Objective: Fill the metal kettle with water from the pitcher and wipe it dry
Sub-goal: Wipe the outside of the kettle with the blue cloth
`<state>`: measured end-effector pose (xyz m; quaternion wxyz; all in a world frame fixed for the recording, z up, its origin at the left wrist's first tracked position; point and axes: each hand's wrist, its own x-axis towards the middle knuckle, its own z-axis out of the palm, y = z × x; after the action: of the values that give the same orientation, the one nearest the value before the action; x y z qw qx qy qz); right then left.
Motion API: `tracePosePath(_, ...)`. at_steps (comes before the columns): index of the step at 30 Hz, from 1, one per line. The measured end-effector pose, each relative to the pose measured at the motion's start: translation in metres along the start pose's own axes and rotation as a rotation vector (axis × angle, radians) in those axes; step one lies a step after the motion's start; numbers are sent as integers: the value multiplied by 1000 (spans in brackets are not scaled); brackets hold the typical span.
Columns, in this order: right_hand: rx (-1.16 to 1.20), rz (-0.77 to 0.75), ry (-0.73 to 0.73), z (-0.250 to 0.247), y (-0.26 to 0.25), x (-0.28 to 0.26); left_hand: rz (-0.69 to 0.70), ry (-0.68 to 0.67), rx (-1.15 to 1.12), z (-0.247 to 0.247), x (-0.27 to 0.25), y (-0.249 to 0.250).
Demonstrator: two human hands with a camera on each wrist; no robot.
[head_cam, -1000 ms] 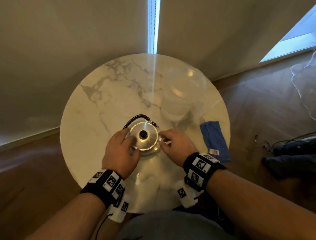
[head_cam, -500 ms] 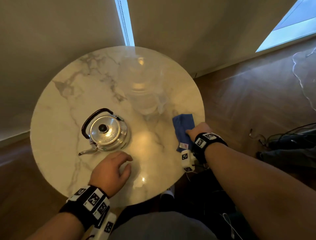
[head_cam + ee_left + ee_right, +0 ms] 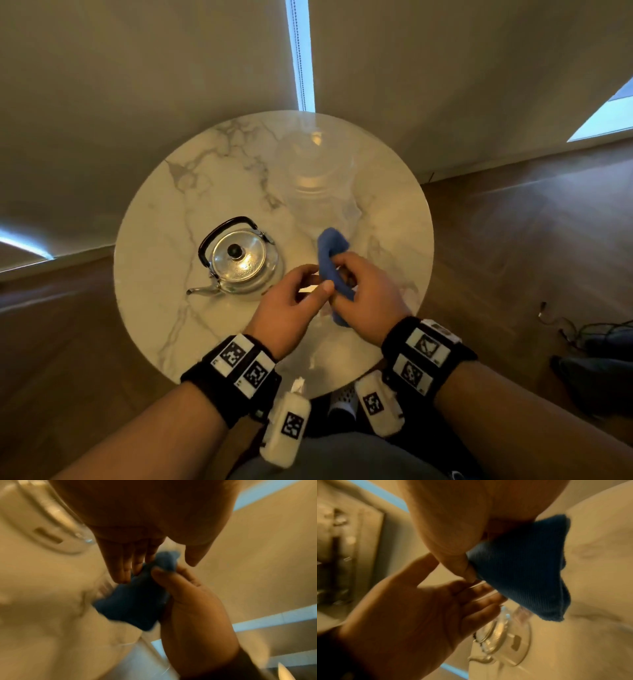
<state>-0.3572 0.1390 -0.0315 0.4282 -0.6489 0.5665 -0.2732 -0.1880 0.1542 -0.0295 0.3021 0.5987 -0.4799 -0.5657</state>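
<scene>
Near edge of the counter (image 3: 161,308), hands over it. Right hand (image 3: 368,301) has its fingers and thumb curled round the blue cloth (image 3: 330,250), bunched, one fold standing up past the knuckles, a tail hanging below the palm. Left hand (image 3: 289,308) is beside it, fingers loosely extended with their tips on the cloth; thumb close by. Whether it actually pinches the fabric, I cannot tell: the wrist views are blurred.

Step in hand, as I judge it: readying the cloth for the wipe. Kettle's lid is on, so the filling looks done, though the water level is hidden.

Next move calls for carrying the cloth left to the kettle, and probably a steadying hold on the handle or body while the other hand rubs the metal.

Kettle (image 3: 239,262) stands upright left of centre, apart from both hands, spout toward the near-left edge, black handle tipped to the far left. Pitcher (image 3: 317,185), clear, stands toward the far edge, beyond the cloth.

Writing: none legible. Black-and-white square markers on the wristbands (image 3: 239,363) only; no brand seen on kettle, pitcher or cloth.
</scene>
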Motion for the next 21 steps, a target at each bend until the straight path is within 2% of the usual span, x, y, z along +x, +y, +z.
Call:
tracePosePath(1, -11, -99, -73, 7, -10, -2, -70, 26, -187, 0, -3, 4)
tracePosePath(3, -44, -188, -197, 18, -20, -3, -169, 133, -492, -9, -9, 5)
tracePosePath(5, -56, -238, -149, 22, -24, 0, -210, 246, -653, -27, -13, -2)
tracePosePath(7, 6, -234, -42, 25, -25, 7, -195, 341, -544, -44, -16, -12)
tracePosePath(8, 46, -215, -22, 28, -26, 12, -170, 395, -371, -51, -18, -15)
tracePosePath(10, 151, -133, -94, 41, -31, 24, -100, 447, -69, -58, -24, -13)
tracePosePath(12, 429, -9, -278, 60, -41, 33, -29, 428, -9, -57, -28, -1)
tracePosePath(14, 745, 76, -429, 79, -42, 38, 1, 339, -133, -54, -29, 16)
tracePosePath(17, 1217, 337, -513, 92, -39, 43, -100, 197, -339, -63, -26, 30)
tracePosePath(18, 1223, 420, -482, 96, -35, 48, -102, 160, -337, -71, -24, 27)
tracePosePath(20, 1006, 496, -327, 106, -24, 55, -48, 122, -231, -91, -18, 16)
tracePosePath(21, 888, 539, -240, 110, -20, 59, -28, 144, -130, -105, -12, 8)
